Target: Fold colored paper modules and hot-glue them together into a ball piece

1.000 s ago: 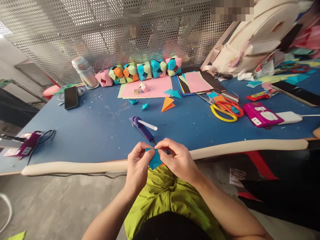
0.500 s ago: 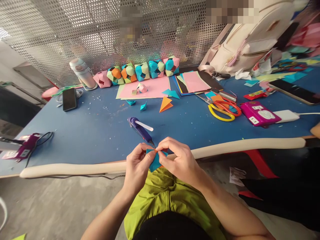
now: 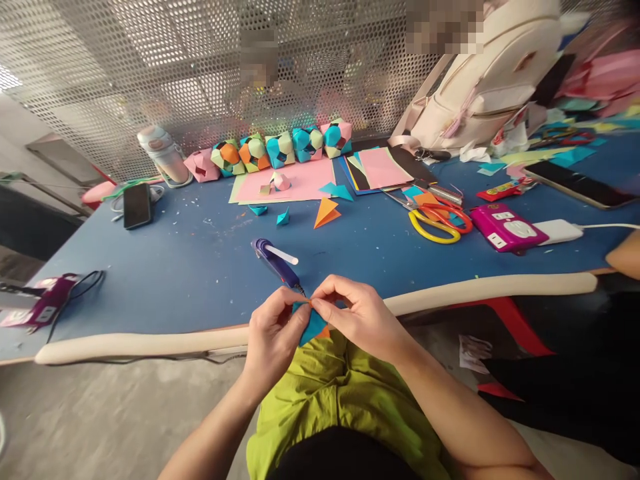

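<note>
Both my hands meet just off the near edge of the blue table (image 3: 190, 267), above my lap. My left hand (image 3: 273, 333) and my right hand (image 3: 357, 317) pinch a small folded piece of teal paper (image 3: 313, 325) with an orange bit showing at its top and bottom. The fingertips of both hands press together on its upper edge. A purple glue gun (image 3: 275, 260) lies on the table right beyond my hands, its tip pointing toward them.
A row of folded paper cubes (image 3: 280, 147) lines the mesh wall. Pink paper sheets (image 3: 285, 183), loose teal and orange folded pieces (image 3: 326, 212), scissors (image 3: 437, 223), a pink power strip (image 3: 507, 228), a phone (image 3: 137, 205), a bottle (image 3: 164, 155) and a beige backpack (image 3: 480, 87) lie around.
My hands stayed together on the paper piece; the fingertips shifted slightly along its top edge and an orange bit came into view. The view drifted a little.
</note>
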### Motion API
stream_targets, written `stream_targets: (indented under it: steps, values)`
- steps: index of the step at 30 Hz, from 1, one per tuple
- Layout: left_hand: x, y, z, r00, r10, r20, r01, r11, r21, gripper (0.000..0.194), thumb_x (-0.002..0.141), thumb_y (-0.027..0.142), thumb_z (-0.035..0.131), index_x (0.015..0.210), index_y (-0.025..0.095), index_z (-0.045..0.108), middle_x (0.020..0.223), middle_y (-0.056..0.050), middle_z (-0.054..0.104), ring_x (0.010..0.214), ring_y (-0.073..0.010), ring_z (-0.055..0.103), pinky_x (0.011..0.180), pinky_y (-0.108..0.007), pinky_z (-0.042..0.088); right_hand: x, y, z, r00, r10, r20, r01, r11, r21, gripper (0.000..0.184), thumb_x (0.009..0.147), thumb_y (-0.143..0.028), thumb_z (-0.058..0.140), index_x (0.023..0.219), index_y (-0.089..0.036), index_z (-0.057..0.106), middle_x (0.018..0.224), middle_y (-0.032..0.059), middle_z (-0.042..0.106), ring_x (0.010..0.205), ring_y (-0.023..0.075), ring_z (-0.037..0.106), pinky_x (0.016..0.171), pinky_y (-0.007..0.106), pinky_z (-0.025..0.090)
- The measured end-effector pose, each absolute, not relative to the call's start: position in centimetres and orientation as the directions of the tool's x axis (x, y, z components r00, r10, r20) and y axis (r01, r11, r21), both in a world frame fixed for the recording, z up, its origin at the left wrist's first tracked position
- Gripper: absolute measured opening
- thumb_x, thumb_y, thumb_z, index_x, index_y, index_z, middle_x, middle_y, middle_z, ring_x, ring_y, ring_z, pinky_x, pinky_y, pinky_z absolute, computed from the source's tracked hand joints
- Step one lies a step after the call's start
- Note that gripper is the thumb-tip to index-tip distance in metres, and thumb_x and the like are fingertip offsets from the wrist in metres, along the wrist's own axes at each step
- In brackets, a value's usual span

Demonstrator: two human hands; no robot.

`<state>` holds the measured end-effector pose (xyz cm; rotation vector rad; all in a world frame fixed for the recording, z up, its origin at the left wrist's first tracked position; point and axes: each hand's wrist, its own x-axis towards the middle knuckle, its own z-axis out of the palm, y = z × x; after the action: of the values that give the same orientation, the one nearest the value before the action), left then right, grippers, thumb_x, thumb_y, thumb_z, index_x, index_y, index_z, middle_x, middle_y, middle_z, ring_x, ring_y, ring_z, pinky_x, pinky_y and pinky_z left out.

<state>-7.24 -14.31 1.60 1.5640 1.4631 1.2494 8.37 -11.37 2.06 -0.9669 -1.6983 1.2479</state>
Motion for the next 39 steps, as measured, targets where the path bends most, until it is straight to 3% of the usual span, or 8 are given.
stream_targets:
  steps: [6, 12, 16, 20, 23, 26, 32, 39]
  values:
    - [-6.9, -13.6, 1.1, -0.024, 0.999, 0.046, 0.236, -0.039, 0.971, 0.018, 0.080, 0.034, 0.064, 0.071, 0.018, 0.065, 0.062, 0.001, 0.053, 0.055, -0.0105, 0.042, 0.050, -0.021, 0.035, 9.7, -11.3, 1.7, -0.366, 0.910, 0.195, 0.154, 0.266, -0.952, 0.014, 0.089, -0.022, 0.052, 0.077, -0.018, 0.057, 0.074, -0.0011, 0.057, 0.067, 0.0099, 0.053, 0.059, 0.019, 0.045]
    - [-5.8, -12.4, 0.6, 0.025, 1.000, 0.016, 0.238, -0.021, 0.971, 0.016, 0.079, 0.035, 0.066, 0.076, 0.019, 0.065, 0.068, 0.001, 0.059, 0.057, -0.0109, 0.048, 0.051, -0.020, 0.040, 10.6, -10.9, 1.0, -0.296, 0.883, 0.364, 0.254, 0.440, -0.861, 0.016, 0.090, -0.017, 0.047, 0.075, -0.019, 0.051, 0.074, 0.0001, 0.054, 0.067, 0.0112, 0.052, 0.062, 0.022, 0.043]
    - [-5.3, -11.5, 0.6, -0.013, 0.997, 0.075, 0.370, -0.065, 0.927, 0.018, 0.078, 0.039, 0.067, 0.077, 0.021, 0.067, 0.067, 0.001, 0.062, 0.058, -0.0117, 0.052, 0.052, -0.019, 0.042, 11.2, -10.1, 0.2, -0.281, 0.834, 0.475, 0.310, 0.547, -0.777, 0.016, 0.090, -0.016, 0.044, 0.076, -0.020, 0.048, 0.074, 0.0019, 0.053, 0.069, 0.0133, 0.052, 0.065, 0.025, 0.043]
    - [-5.0, -10.9, 1.0, 0.019, 0.990, 0.142, 0.538, -0.130, 0.833, 0.020, 0.080, 0.039, 0.063, 0.072, 0.021, 0.067, 0.061, 0.002, 0.061, 0.053, -0.0112, 0.053, 0.049, -0.018, 0.042, 12.0, -9.4, -0.1, -0.270, 0.853, 0.447, 0.118, 0.490, -0.864, 0.014, 0.092, -0.019, 0.047, 0.078, -0.019, 0.051, 0.076, 0.0006, 0.055, 0.072, 0.0112, 0.054, 0.069, 0.021, 0.045]
    - [-4.0, -10.7, 1.3, -0.056, 0.976, 0.209, 0.635, -0.127, 0.762, 0.017, 0.082, 0.035, 0.061, 0.073, 0.021, 0.066, 0.060, 0.004, 0.060, 0.047, -0.0084, 0.048, 0.045, -0.017, 0.039, 12.6, -8.8, -0.1, -0.252, 0.878, 0.406, 0.015, 0.423, -0.906, 0.011, 0.090, -0.020, 0.051, 0.080, -0.018, 0.054, 0.078, 0.0006, 0.057, 0.073, 0.0105, 0.055, 0.070, 0.020, 0.045]
    - [-2.6, -10.4, 1.4, -0.089, 0.950, 0.300, 0.715, -0.149, 0.683, 0.014, 0.084, 0.030, 0.060, 0.075, 0.021, 0.066, 0.049, 0.008, 0.048, 0.041, -0.0064, 0.038, 0.042, -0.016, 0.034, 13.0, -8.1, -0.3, -0.229, 0.868, 0.440, 0.064, 0.465, -0.883, 0.015, 0.091, -0.018, 0.049, 0.076, -0.019, 0.051, 0.073, -0.0002, 0.053, 0.068, 0.0107, 0.052, 0.066, 0.022, 0.044]
    - [-0.9, -9.6, 2.1, 0.025, 0.950, 0.311, 0.748, -0.224, 0.625, 0.014, 0.086, 0.021, 0.056, 0.076, 0.021, 0.066, 0.051, 0.008, 0.051, 0.041, -0.0056, 0.038, 0.041, -0.016, 0.032, 13.5, -7.6, -1.1, -0.217, 0.788, 0.576, 0.236, 0.615, -0.753, 0.017, 0.093, -0.011, 0.044, 0.079, -0.019, 0.049, 0.073, 0.0033, 0.056, 0.070, 0.0147, 0.053, 0.068, 0.028, 0.044]
    - [-0.2, -10.0, 2.3, -0.078, 0.898, 0.433, 0.793, -0.208, 0.573, 0.016, 0.084, 0.015, 0.056, 0.071, 0.021, 0.065, 0.053, 0.007, 0.055, 0.040, -0.0051, 0.038, 0.040, -0.016, 0.033, 13.5, -8.0, -1.2, -0.190, 0.814, 0.549, 0.143, 0.576, -0.805, 0.007, 0.094, -0.015, 0.048, 0.096, -0.015, 0.054, 0.085, 0.0068, 0.061, 0.080, 0.0159, 0.057, 0.073, 0.029, 0.048]
